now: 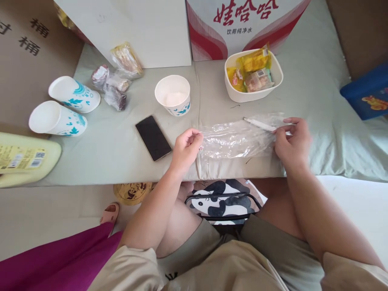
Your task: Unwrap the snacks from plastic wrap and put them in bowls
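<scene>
A crinkled clear plastic bag [233,141] is stretched out low over the cloth-covered surface. My left hand [188,146] pinches its left end between thumb and fingers. At the other end, my right hand [292,141] is closed on the bag's right side. A thin white stick-like object [259,123] lies along the bag's upper right and reaches to my right fingertips; whether it is inside the bag or gripped too, I cannot tell. Beyond my left hand stands a white paper bowl [173,96] with blue leaves, something whitish inside. A dark-screened phone [153,138] lies left of that hand.
A white plastic tub [254,95] holds several wrapped snacks. Packaged snacks [117,83] lie at the back left. Two paper cups [68,107] lie tilted near a pale yellow jug [27,159]. Boxes [236,30] line the back. A blue container [368,93] stands right.
</scene>
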The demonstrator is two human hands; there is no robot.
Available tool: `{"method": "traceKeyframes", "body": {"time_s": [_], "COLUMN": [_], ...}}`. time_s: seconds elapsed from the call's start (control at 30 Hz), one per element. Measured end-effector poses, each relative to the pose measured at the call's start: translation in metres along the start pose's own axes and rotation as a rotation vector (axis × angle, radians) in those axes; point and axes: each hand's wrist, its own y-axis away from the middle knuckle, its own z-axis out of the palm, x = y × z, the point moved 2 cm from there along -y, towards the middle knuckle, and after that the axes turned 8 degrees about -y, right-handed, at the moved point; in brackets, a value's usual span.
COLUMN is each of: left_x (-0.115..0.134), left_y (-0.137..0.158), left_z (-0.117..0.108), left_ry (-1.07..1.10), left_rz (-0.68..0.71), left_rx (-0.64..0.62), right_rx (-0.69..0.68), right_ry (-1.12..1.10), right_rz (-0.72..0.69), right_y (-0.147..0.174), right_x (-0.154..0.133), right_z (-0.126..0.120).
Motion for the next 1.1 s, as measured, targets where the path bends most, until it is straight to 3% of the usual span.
{"method": "traceKeyframes", "body": {"time_s": [0.07, 0.17, 0.37, 0.5, 0.6, 0.77, 1.0, 1.1], "left_x": [0.003, 0.006, 0.001, -0.007, -0.014, -0.014, -0.004, -0.006], "left_y": [0.003, 0.006, 0.012, 0.009, 0.003, -0.003, -0.006, -0.011], "left_z": [0.004, 0.012, 0.026, 0.025, 0.019, 0.006, 0.005, 0.002], "left_ry": [0.129, 0.276, 0.165, 0.026, -0.194, -0.465, -0.228, -0.1], "left_rz": [-0.023, -0.158, -0.349, -0.273, -0.182, -0.055, 0.005, 0.015], "left_rx": [0.021, -0.045, -0.21, -0.218, -0.192, -0.094, -0.047, 0.025], "right_rx": [0.029, 0.056, 0.108, 0.118, 0.125, 0.068, -0.088, -0.19], "right_ry": [0.021, 0.012, 0.074, 0.165, 0.233, 0.268, 0.3, 0.371], "right_rz": [0.033, 0.065, 0.035, 0.015, -0.045, -0.164, -0.395, -0.43], "right_y": [0.0, 0.0, -0.006, -0.011, -0.013, -0.01, -0.004, 0.0], "right_x": [-0.003, -0.008, -0.003, 0.003, 0.002, 0.002, 0.002, -0.003], "right_z": [-0.003, -0.005, -0.009, -0.01, -0.01, -0.008, -0.002, 0.003]}}
